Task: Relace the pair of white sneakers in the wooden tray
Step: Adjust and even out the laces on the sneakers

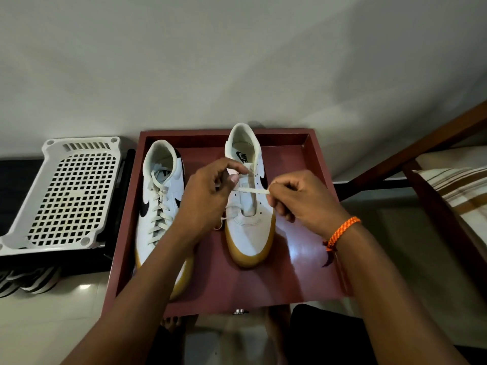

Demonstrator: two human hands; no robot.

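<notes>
Two white sneakers with gum soles stand in a reddish wooden tray [303, 280], toes toward me. The left sneaker [158, 206] is fully laced. The right sneaker [249, 227] has lace only through its lowest eyelets. A flat cream lace [250, 190] stretches across its tongue. My left hand [208, 196] pinches the lace at the shoe's left side, over the upper eyelets. My right hand [300, 198] pinches the lace's other end at the shoe's right side. A loose lace end [220, 225] hangs beside the shoe under my left hand.
A white perforated plastic rack [68, 193] lies left of the tray, on dark objects. Striped footwear [29, 283] sits on the floor below it. A wooden furniture frame [421, 167] with a striped cushion stands at right. A pale wall rises behind the tray.
</notes>
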